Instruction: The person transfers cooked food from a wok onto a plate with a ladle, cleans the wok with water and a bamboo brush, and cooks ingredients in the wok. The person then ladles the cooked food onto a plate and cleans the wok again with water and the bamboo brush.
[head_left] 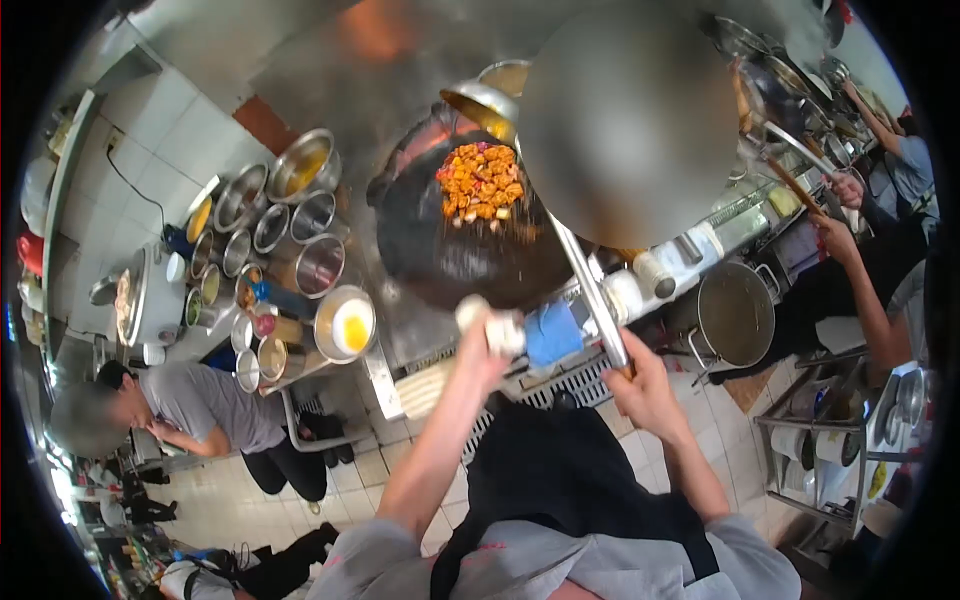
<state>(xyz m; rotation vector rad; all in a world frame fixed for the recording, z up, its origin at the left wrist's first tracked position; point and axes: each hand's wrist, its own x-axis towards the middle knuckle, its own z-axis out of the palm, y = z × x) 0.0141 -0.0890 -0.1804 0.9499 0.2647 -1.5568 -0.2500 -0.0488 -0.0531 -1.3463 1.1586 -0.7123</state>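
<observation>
My right hand [645, 390] is closed around the end of a long-handled ladle [590, 280]. Its bowl, with a yellowish wet surface, hangs at the far side of a large dark wok [440, 255]. My left hand [482, 352] is closed on a bunched white cloth [506, 335] at the wok's near edge; whatever lies under the cloth is hidden. Orange-brown diced food [482, 182] is clumped over the far part of the wok, with blurred streaks below it. A blue cloth [553, 333] lies between my two hands.
Several metal bowls [320, 265] and seasoning containers crowd the counter on the left, with a bowl of yellow liquid [350, 325] nearest. A big pot [735, 315] stands at right. One person [215, 400] is at left, and another person's hands [835, 235] work at right.
</observation>
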